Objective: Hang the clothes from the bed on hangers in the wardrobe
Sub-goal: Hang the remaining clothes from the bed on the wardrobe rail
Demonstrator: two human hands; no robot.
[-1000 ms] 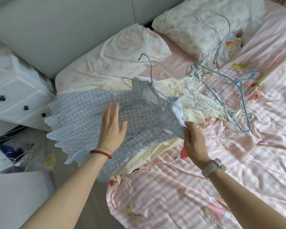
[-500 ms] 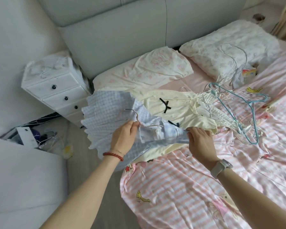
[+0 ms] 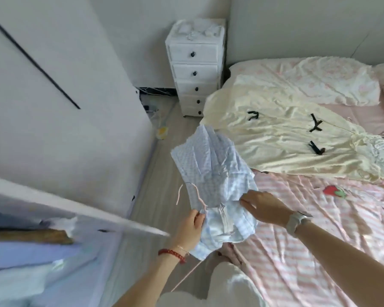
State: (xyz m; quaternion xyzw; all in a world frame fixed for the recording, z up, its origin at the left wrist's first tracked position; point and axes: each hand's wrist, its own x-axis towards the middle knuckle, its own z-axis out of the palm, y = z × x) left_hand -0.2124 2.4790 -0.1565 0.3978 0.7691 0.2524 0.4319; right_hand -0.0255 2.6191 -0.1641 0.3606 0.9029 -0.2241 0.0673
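A light blue checked dress (image 3: 211, 160) hangs off the bed's edge on a pink wire hanger (image 3: 196, 194), whose hook sticks out to the left. My left hand (image 3: 190, 227) grips the hanger's neck together with the dress top. My right hand (image 3: 263, 208) pinches the dress fabric at its right shoulder. A cream dress with black bows (image 3: 282, 138) lies spread on the bed (image 3: 319, 240). The wardrobe (image 3: 31, 251) stands open at the lower left, with pale clothes blurred inside.
A white chest of drawers (image 3: 196, 69) stands beside the bed's head. The wardrobe's white door (image 3: 64, 107) fills the left. A narrow strip of floor (image 3: 155, 173) runs between wardrobe and bed, with small clutter near the drawers. Pillows (image 3: 308, 80) lie at the bed's head.
The view has swung left from the bed toward the wardrobe. The blue dress has been lifted off the cream dress and carried left past the bed's edge, both hands still holding it.
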